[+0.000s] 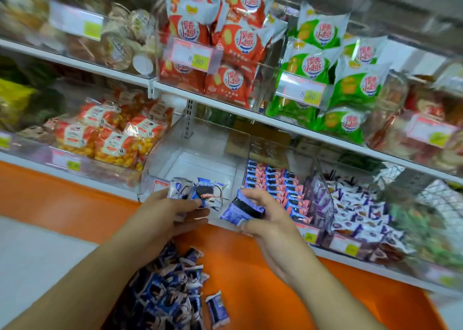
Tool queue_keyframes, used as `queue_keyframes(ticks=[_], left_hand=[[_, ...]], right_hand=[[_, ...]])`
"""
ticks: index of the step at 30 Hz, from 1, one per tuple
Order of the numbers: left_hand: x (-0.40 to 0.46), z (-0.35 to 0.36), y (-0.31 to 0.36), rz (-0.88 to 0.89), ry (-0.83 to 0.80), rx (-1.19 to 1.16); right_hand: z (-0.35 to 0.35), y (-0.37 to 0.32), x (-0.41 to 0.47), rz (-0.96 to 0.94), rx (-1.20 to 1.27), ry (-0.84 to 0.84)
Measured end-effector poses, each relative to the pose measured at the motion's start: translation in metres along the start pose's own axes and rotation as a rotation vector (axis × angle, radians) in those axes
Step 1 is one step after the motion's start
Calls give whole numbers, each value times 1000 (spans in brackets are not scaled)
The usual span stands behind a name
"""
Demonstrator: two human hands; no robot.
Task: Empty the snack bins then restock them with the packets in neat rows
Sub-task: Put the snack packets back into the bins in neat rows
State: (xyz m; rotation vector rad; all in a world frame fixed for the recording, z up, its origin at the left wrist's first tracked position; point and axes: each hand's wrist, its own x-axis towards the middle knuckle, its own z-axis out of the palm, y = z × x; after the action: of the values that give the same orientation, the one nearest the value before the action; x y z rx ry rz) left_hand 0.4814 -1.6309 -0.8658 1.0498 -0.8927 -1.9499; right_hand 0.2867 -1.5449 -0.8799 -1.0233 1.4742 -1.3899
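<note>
So the clear bin (200, 154) in the middle of the lower shelf is see-through plastic with nothing visible in it but its white floor, and its front lip sits right behind both hands, so there's open room straight ahead and down into it. It's boxed in on both sides though: the bin of orange packets (112, 139) presses up against its left wall, and the rows of pink and blue packets (280, 186) stand just beside its right wall, with a white shelf edge (225, 104) running close overhead. Below the shelf there's an orange ledge (263, 267) where a pile of blue packets (170, 287) lies loose, one stray packet (217, 309) a little apart on the right. The pile is cut off by the bottom of the frame and partly hidden behind the left forearm. The outer shelves are blurry, so labels there are unreadable. Left hand (170, 214) has its fingers curled around a couple of blue cookie packets (198, 191), held up at the bin's front lip; how many exactly is hard to tell. Right hand (265, 219) pinches a purple-blue packet (241, 208) between thumb and curled fingers, just beside the left hand's bunch but not touching it.
</note>
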Motion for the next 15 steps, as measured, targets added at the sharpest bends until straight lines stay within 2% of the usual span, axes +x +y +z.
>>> queue_keyframes(ticks=[6, 9, 12, 15], left_hand=[[12, 1, 4, -47, -42, -114], [22, -4, 5, -68, -35, -114], [29, -4, 3, -90, -64, -161], [28, -1, 6, -79, -125, -180]], right_hand=[[14, -18, 16, -101, -162, 130], [14, -22, 24, -251, -408, 214], [23, -20, 26, -409, -551, 110], [34, -17, 23, -406, -577, 24]])
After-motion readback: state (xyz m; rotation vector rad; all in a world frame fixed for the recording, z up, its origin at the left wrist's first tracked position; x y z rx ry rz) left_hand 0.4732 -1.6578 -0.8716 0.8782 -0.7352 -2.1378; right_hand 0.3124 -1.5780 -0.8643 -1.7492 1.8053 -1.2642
